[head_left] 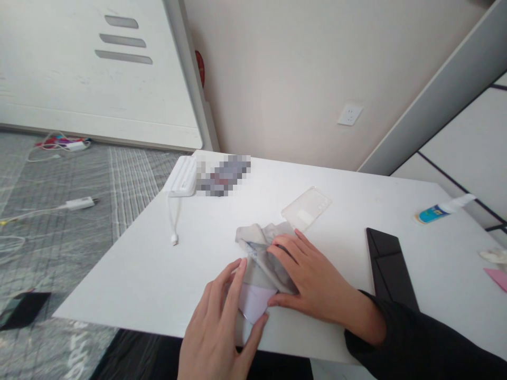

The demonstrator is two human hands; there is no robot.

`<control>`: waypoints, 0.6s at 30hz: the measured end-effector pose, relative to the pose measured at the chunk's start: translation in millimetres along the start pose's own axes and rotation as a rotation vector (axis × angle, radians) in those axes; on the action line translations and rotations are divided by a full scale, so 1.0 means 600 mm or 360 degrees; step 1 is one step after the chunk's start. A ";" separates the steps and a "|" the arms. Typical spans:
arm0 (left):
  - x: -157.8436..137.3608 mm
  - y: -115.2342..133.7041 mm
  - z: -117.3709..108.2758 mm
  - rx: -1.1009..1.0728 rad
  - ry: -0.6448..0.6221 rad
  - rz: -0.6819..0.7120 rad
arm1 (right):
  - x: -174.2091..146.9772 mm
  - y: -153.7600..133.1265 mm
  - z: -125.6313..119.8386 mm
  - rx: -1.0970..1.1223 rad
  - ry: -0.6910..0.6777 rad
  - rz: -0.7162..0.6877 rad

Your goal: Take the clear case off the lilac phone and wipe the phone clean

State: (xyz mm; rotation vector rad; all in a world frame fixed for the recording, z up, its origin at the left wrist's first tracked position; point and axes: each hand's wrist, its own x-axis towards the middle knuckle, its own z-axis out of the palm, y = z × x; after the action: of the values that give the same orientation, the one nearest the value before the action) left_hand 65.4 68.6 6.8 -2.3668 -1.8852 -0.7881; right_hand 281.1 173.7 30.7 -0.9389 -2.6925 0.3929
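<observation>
Held by its sides in the left hand (216, 322) at the near edge of the white table (138, 274), a pale lilac slab (255, 300) lies partly under grey cloth (259, 272) gripped by the right hand (315, 274), so wiping looks underway, with how much remains unclear

Hands (312, 277) on grey cloth (257, 272), apparently

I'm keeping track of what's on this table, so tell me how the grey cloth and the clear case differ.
The grey cloth is opaque, while the clear case is see-through. The cloth is bunched into loose folds; the case keeps a flat, rectangular shape with rounded corners. The cloth is under the right hand, whereas the case lies beyond that hand, held by neither. Both are on the white table.
</observation>
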 end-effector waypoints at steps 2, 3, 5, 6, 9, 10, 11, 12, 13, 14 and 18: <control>-0.001 0.000 -0.001 -0.0002 0.0001 0.0002 | 0.000 -0.002 -0.001 0.0003 -0.0008 0.0003; -0.001 0.000 -0.001 0.0001 0.0005 0.0000 | 0.000 -0.002 -0.002 0.0005 -0.0011 0.0001; -0.002 0.000 -0.002 0.0003 0.0009 0.0000 | 0.000 -0.002 -0.003 0.0005 -0.0012 0.0000; -0.002 0.000 -0.002 0.0003 0.0010 0.0000 | 0.000 -0.002 -0.003 0.0005 -0.0010 0.0003; -0.002 0.001 -0.001 0.0008 0.0010 -0.0001 | 0.001 0.003 -0.001 0.0008 -0.0015 0.0015; -0.002 0.001 0.000 0.0009 0.0007 -0.0003 | 0.000 0.004 -0.001 0.0006 -0.0023 0.0021; -0.001 0.001 0.000 0.0007 0.0004 -0.0006 | -0.001 0.004 -0.001 0.0000 -0.0035 0.0032; -0.001 0.001 0.000 0.0005 0.0000 -0.0007 | -0.002 0.003 -0.001 -0.0007 -0.0047 0.0049; -0.001 0.001 0.000 0.0002 0.0001 -0.0006 | -0.003 -0.001 -0.001 -0.0014 -0.0063 0.0055; -0.001 0.001 0.000 0.0002 -0.0001 -0.0008 | -0.004 -0.006 -0.002 -0.0012 -0.0091 0.0033; -0.006 -0.001 0.000 0.0024 -0.0032 0.0002 | -0.009 -0.034 -0.006 0.0120 -0.0351 -0.0425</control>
State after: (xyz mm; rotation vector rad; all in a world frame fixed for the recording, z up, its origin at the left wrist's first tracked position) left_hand 64.4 65.2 5.3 -2.3756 -1.8903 -0.7507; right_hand 274.7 155.3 40.0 -0.5313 -2.9254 0.5637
